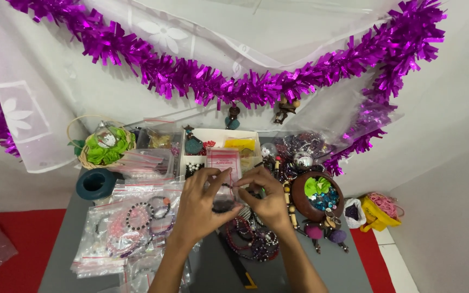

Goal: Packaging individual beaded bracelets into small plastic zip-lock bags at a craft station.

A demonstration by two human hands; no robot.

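From the head camera, the left hand [201, 203] and right hand [264, 198] meet over the grey table [66, 244], fingers pinched together on a small clear bag [225, 202] holding a dark bracelet. Bagged bracelets [131, 222] lie just left; a brown bowl [317, 196] stands right, beneath purple tinsel [218, 87].

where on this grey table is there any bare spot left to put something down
Bare grey table shows along the left edge, below the dark teal ring and beside the bagged bracelets. A second patch lies at the front right, below the brown bowl. The middle, around both hands and the white organiser box, is crowded.
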